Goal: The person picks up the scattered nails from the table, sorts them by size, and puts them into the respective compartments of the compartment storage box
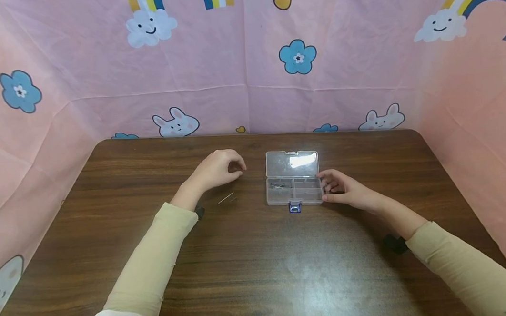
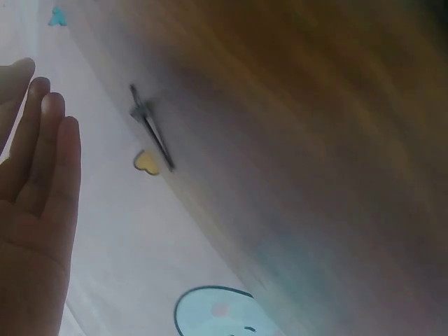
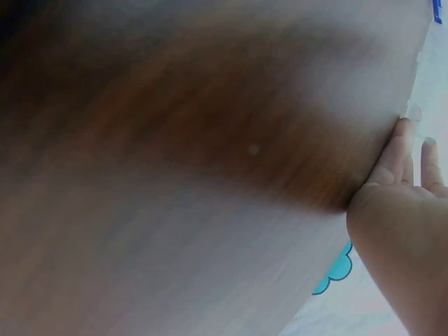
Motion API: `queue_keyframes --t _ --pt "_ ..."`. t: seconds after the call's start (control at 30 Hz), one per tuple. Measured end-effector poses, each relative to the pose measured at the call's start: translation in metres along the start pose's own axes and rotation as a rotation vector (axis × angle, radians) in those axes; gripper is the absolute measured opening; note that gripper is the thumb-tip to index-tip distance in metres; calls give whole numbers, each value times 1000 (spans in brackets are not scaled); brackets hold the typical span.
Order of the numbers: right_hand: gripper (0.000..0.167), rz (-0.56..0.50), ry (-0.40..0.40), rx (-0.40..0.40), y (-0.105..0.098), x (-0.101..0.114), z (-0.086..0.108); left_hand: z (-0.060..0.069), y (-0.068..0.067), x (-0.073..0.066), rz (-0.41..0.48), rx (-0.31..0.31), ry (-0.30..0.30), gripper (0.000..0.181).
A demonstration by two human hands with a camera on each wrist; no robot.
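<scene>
My left hand [image 1: 218, 169] hovers over the table with loosely bent fingers. Nothing shows between its thumb and fingers in the left wrist view. Near it, on the tabletop, lies a thin metal nail-like piece [image 1: 226, 198]; a fainter shape beside it is too small to make out. A clear plastic compartment box [image 1: 294, 194] stands with its lid [image 1: 291, 164] raised at the back. Several thin nail-like pieces [image 1: 280, 185] lie in its back left compartment. My right hand [image 1: 342, 190] touches the box's right side, thumb near the front corner and a finger near the hinge.
A blue latch [image 1: 295, 207] sticks out from the front of the box. The brown wooden table [image 1: 241, 263] meets a pink patterned cloth [image 1: 214, 64] at its back and sides. Dark bands sit at both wrists.
</scene>
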State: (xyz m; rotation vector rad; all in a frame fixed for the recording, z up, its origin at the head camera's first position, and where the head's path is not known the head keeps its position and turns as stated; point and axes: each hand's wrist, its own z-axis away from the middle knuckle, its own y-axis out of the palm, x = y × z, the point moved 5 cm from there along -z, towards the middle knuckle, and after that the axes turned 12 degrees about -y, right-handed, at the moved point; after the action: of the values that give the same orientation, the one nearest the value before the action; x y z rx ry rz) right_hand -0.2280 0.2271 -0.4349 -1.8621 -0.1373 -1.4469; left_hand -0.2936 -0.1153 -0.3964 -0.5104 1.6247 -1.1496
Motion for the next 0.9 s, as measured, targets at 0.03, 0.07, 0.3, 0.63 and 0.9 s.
queue_keyframes --t 0.03,0.07,0.3,0.63,0.9 --pt "56 -1 3 0 0 0 0 0 -1 2 -3 -1 -2 11" --pt "56 0 5 -1 0 1 0 -1 -3 4 -6 -2 -3 11" --pt "57 5 20 0 0 1 0 -1 -10 22 15 6 -15 11" --pt "57 15 27 2 0 1 0 -2 -15 45 49 22 -33 13" --pt "56 4 25 2 0 0 1 -1 -18 54 40 43 -53 16"
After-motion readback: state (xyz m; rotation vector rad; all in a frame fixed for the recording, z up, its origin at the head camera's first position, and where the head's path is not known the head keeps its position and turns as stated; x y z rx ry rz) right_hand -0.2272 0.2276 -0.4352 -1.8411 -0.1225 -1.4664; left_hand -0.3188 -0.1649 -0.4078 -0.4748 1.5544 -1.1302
